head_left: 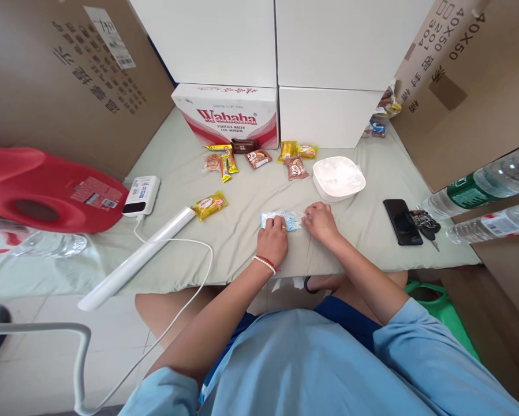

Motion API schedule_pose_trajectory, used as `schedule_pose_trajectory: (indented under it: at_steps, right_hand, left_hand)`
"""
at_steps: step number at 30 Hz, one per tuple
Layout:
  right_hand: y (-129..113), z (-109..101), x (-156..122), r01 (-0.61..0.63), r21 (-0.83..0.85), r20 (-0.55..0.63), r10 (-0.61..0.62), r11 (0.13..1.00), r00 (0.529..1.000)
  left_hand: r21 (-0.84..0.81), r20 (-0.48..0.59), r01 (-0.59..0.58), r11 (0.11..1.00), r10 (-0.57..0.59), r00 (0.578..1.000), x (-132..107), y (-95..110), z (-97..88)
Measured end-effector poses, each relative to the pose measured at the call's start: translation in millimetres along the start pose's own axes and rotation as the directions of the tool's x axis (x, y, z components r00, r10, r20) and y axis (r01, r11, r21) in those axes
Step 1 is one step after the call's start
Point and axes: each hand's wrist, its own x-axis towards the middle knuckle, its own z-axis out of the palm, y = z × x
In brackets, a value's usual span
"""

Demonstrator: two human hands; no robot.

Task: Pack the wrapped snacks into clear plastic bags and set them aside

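Observation:
A blue-and-white plastic packet [292, 221] with a see-through, crinkled right end lies flat on the cloth in front of me. My left hand [273, 241] presses its bent fingers onto the packet's left half and grips it there. At the other end, my right hand [320, 224] pinches the see-through plastic between closed fingers. What the packet contains is too small to make out. Just beyond my right hand stands a white bowl [338, 179] with see-through plastic inside. A yellow wrapped snack [209, 205] lies to the left of my left hand.
Several wrapped snacks [258, 158] lie before the Wahaba-style carton [233, 118]. To the left are a white lamp tube [138, 257] with cable, a power bank [141, 195] and a red jug [47, 190]. A phone [402, 222], keys [425, 222] and bottles [493, 179] lie right.

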Motion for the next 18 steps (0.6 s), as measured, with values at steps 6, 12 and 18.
schedule_pose_trajectory:
  at_steps: [6,12,18]
  right_hand:
    - [-49.5,-10.8,27.8,0.084,0.073,0.086,-0.090,0.994,0.992]
    - [-79.0,15.1,52.6,0.171,0.096,0.234,-0.189,0.981,0.954]
    - [-70.3,25.2,38.1,0.244,0.057,0.179,-0.250,0.968,0.951]
  left_hand:
    - [-0.056,0.022,-0.009,0.998,0.011,1.000,3.2,3.7,-2.8]
    - [-0.314,-0.089,-0.092,0.945,0.067,0.994,-15.1,-21.1,4.0]
    - [-0.442,-0.145,0.368,0.818,-0.470,0.870,-11.4,-48.6,6.7]
